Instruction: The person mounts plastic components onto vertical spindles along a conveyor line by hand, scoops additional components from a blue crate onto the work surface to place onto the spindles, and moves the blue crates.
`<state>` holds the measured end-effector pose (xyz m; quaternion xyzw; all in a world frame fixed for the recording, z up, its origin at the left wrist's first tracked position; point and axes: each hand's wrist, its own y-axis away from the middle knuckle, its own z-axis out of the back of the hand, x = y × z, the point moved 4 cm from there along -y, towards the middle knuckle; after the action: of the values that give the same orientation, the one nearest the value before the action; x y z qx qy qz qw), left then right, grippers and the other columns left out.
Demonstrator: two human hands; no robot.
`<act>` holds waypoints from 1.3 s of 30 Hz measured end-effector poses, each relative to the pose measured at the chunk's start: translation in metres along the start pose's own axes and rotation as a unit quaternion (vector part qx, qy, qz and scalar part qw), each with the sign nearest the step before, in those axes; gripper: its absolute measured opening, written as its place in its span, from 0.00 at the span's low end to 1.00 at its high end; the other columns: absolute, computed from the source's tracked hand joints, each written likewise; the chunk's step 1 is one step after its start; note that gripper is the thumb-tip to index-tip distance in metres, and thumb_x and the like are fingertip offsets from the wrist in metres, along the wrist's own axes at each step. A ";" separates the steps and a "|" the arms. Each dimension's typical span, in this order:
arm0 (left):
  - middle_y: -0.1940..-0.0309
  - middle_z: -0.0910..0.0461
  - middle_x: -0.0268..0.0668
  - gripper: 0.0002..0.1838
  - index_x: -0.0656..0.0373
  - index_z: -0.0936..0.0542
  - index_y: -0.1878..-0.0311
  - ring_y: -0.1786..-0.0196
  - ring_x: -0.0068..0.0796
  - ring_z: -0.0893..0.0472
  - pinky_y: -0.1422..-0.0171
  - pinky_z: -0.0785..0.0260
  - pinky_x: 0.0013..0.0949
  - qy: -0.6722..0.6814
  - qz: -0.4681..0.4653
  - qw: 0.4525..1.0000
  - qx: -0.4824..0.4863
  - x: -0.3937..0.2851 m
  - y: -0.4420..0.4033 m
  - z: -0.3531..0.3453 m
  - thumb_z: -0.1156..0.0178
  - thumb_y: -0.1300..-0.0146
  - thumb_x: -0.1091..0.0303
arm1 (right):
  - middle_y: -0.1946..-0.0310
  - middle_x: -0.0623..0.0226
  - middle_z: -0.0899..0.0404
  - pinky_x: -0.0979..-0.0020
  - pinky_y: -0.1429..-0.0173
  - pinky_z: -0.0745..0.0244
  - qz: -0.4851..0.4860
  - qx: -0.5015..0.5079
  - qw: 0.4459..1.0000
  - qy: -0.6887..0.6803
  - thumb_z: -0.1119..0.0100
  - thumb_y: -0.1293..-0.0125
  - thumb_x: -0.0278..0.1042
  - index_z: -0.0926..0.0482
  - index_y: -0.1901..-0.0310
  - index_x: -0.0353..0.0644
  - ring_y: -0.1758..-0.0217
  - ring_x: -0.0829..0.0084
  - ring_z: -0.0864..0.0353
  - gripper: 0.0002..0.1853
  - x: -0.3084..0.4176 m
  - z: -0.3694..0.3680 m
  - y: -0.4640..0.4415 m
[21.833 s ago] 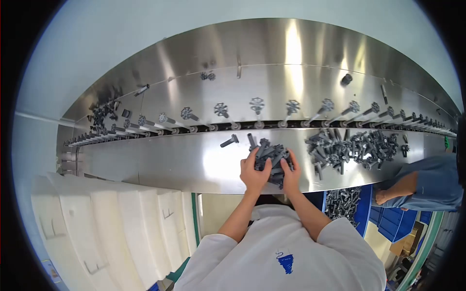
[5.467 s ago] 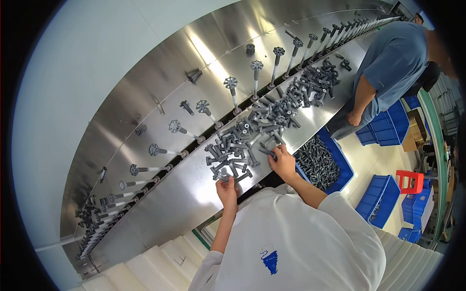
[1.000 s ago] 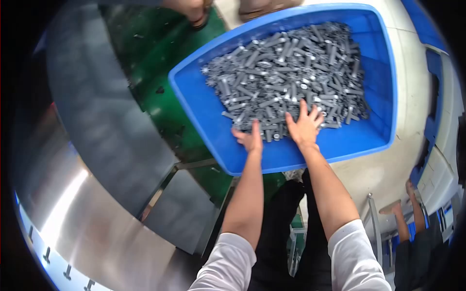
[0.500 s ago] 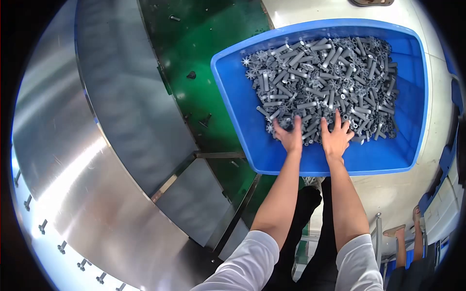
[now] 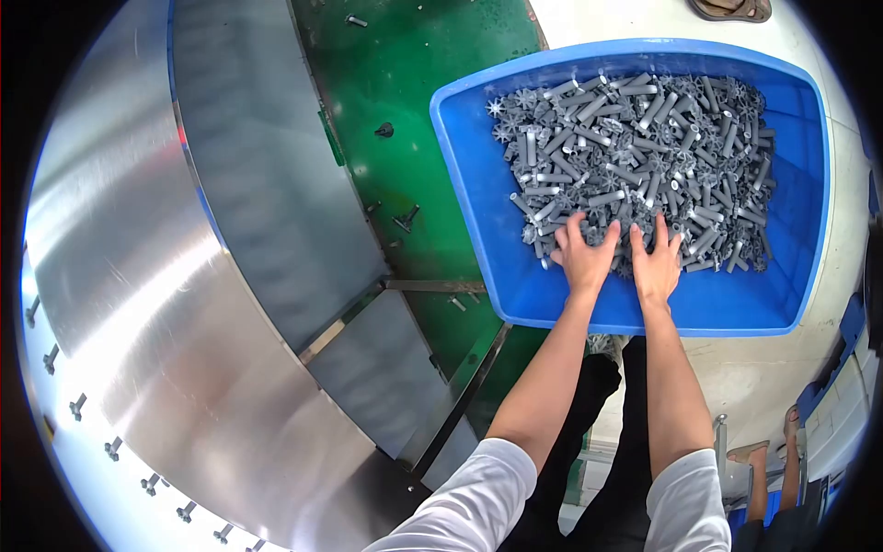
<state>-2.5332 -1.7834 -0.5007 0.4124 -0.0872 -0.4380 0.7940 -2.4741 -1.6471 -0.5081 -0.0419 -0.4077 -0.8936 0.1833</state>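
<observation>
Before me is the bin, stemmed parts heaped in it. Left of it, loose pieces lie on the floor; farther left come a panel, then the surface. Beyond the bin sits a sandal; another person's feet are to my right.

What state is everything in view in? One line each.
Left hand, open, fingertips in the grey parts
Right hand, open, fingertips in the grey parts
Blue bin, open-topped, partly filled
Grey parts, jumbled in the bin
Green floor, littered with stray parts
Steel surface, shiny
</observation>
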 end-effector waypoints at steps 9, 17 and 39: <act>0.34 0.37 0.48 0.46 0.46 0.34 0.30 0.34 0.64 0.36 0.32 0.38 0.55 -0.029 0.011 0.999 -0.014 -0.012 0.004 0.004 0.32 0.48 0.35 | 0.31 0.48 0.36 0.49 0.34 0.30 -0.007 -0.012 1.000 -0.020 0.46 0.36 0.69 0.37 0.26 0.67 0.36 0.34 0.29 0.38 -0.001 -0.007 0.004; 0.32 0.36 0.51 0.48 0.45 0.36 0.28 0.32 0.61 0.34 0.26 0.46 0.56 -0.013 0.015 1.000 0.002 -0.011 0.002 0.010 0.36 0.48 0.31 | 0.29 0.47 0.41 0.46 0.33 0.31 0.000 -0.010 0.999 -0.046 0.44 0.36 0.67 0.38 0.26 0.67 0.36 0.32 0.29 0.38 0.000 -0.011 0.002; 0.45 0.21 0.41 0.29 0.52 0.26 0.36 0.45 0.35 0.21 0.63 0.23 0.38 0.237 0.045 0.961 0.136 0.042 -0.055 0.015 0.52 0.28 0.40 | 0.26 0.39 0.44 0.53 0.31 0.32 -0.039 0.014 0.991 -0.129 0.44 0.36 0.68 0.39 0.26 0.71 0.34 0.37 0.29 0.38 0.005 -0.018 0.004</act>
<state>-2.5501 -1.8396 -0.5402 0.6038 0.0266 -0.2756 0.7475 -2.4763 -1.6645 -0.5162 -0.1381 -0.4416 -0.8814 0.0947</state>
